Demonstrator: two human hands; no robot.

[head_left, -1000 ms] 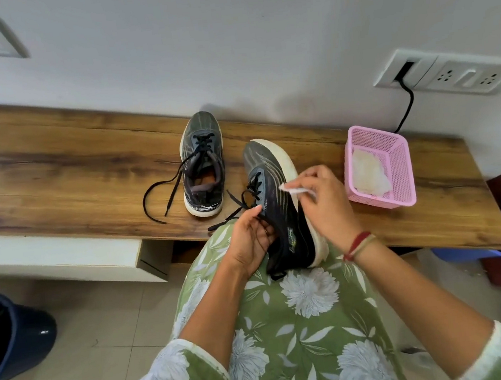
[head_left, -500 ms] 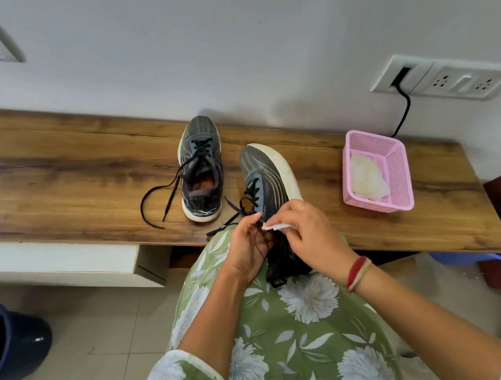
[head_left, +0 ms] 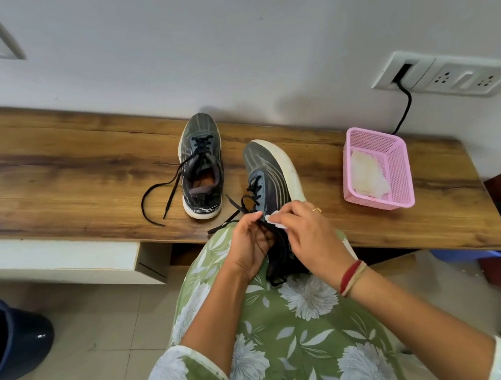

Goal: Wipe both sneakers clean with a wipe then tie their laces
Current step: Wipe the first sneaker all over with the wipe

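Wiping looks under way on sneaker 1 (head_left: 268,178), propped on the lap with the left hand (head_left: 248,248) gripping its collar and the right hand (head_left: 309,239) pinching a wipe (head_left: 275,220) against its side, while sneaker 2 (head_left: 201,170) waits on the bench (head_left: 54,181), both pairs of laces untied.

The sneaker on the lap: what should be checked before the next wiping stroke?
1. Sneaker held steady: ok, the left hand grips it near the laces.
2. Wipe in hand: ok, the right hand pinches it in its fingers.
3. Wipe against the sneaker's side: ok, it looks to be touching.
4. Laces tied: not ok, they hang loose on this one and on the other sneaker.
5. Spare wipes: ok, white sheets lie in the basket.
6. How clean the sneaker is: cannot tell.
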